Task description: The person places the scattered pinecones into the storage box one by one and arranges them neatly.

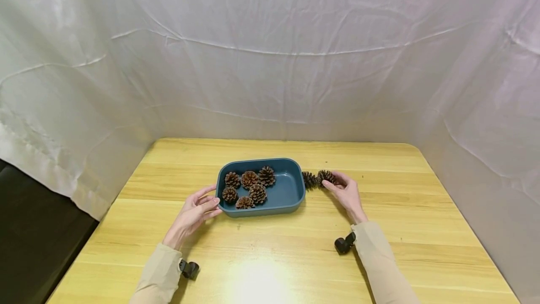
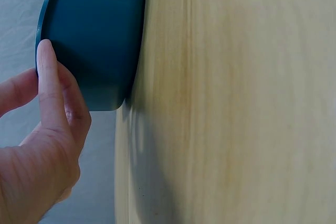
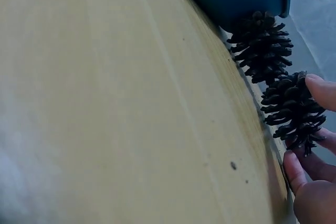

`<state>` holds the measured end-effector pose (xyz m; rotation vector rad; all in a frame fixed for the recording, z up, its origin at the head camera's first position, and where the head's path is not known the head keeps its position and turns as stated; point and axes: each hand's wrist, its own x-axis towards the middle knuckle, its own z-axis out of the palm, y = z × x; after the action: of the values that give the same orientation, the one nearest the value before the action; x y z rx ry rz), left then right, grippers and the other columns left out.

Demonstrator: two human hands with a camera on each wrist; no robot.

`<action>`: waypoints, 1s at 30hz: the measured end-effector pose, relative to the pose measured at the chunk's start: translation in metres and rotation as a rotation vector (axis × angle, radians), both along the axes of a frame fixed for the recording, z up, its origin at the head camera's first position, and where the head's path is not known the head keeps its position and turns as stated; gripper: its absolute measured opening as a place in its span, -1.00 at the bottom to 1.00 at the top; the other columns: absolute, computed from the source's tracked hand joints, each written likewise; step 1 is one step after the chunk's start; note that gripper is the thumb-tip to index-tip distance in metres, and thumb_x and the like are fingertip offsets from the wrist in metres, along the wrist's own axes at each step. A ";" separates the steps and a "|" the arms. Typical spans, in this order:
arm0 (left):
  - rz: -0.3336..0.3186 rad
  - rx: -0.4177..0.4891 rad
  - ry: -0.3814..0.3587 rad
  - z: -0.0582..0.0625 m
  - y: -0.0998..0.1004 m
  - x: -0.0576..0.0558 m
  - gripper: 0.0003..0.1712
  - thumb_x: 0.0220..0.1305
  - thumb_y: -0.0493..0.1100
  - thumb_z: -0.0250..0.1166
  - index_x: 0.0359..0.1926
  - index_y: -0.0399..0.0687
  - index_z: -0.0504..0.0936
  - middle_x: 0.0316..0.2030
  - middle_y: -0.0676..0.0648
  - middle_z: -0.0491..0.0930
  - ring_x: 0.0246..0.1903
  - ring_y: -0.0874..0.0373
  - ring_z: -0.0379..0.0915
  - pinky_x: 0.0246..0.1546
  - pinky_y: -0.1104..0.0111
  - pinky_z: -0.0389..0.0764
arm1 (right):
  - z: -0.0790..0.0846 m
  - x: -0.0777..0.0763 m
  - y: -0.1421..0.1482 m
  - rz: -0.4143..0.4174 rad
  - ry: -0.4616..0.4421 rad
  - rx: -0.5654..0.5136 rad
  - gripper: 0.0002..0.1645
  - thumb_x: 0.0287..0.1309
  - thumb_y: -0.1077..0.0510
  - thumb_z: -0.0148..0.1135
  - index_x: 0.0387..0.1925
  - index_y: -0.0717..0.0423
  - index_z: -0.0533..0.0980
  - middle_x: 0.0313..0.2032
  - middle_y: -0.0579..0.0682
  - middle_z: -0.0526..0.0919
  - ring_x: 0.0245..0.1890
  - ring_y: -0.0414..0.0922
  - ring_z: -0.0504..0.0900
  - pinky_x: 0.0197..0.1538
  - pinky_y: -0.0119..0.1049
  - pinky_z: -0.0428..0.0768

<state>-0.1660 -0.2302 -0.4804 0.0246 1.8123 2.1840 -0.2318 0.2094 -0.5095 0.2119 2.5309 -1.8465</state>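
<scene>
A dark blue rectangular container (image 1: 270,210) sits on the table with several brown pine cones (image 1: 258,193) inside, mostly in its left half. At its left end, my left hand (image 1: 195,214) grips the wall, thumb at the rim; the left wrist view shows the same hold on the container (image 2: 100,51). To the right of the container, my right hand (image 1: 347,195) holds a pine cone (image 3: 293,109) between thumb and fingers. Another pine cone (image 3: 262,51) lies between the held one and the container's right end, close up against both.
The light wooden table (image 1: 270,247) carries all of this. Pale fabric (image 1: 270,83) hangs behind it and along both sides. A small black camera (image 1: 343,245) is strapped to the right wrist, another (image 1: 190,269) to the left. Something dark (image 1: 38,229) stands at the lower left.
</scene>
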 end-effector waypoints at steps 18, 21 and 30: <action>0.001 -0.005 -0.003 0.000 0.000 0.001 -0.23 0.45 -0.41 0.10 0.54 -0.39 -0.05 -0.19 0.03 0.57 -0.28 0.25 0.66 -0.07 0.47 0.78 | 0.000 0.002 0.000 -0.064 0.053 -0.124 -0.16 0.20 0.16 0.42 0.45 0.17 0.28 0.41 0.21 0.35 0.27 0.05 0.46 0.33 -0.31 0.58; 0.001 -0.005 -0.003 0.000 0.000 0.001 -0.23 0.45 -0.42 0.09 0.54 -0.40 -0.05 -0.19 0.03 0.57 -0.28 0.25 0.66 -0.08 0.47 0.78 | 0.000 0.002 0.000 -0.076 0.053 -0.157 -0.15 0.21 0.19 0.41 0.46 0.17 0.25 0.35 0.25 0.41 0.04 -0.22 0.58 0.03 -0.56 0.68; 0.002 -0.002 -0.006 0.000 0.000 0.000 -0.23 0.44 -0.42 0.10 0.54 -0.40 -0.05 -0.19 0.02 0.56 -0.28 0.24 0.66 -0.08 0.47 0.79 | 0.000 0.004 0.000 -0.094 0.104 -0.157 -0.14 0.17 0.09 0.46 0.44 0.14 0.30 0.44 0.11 0.32 0.23 -0.06 0.46 -0.05 -0.69 0.56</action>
<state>-0.1655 -0.2303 -0.4800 0.0165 1.8121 2.1811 -0.2275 0.2096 -0.5100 0.2434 2.4637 -2.1332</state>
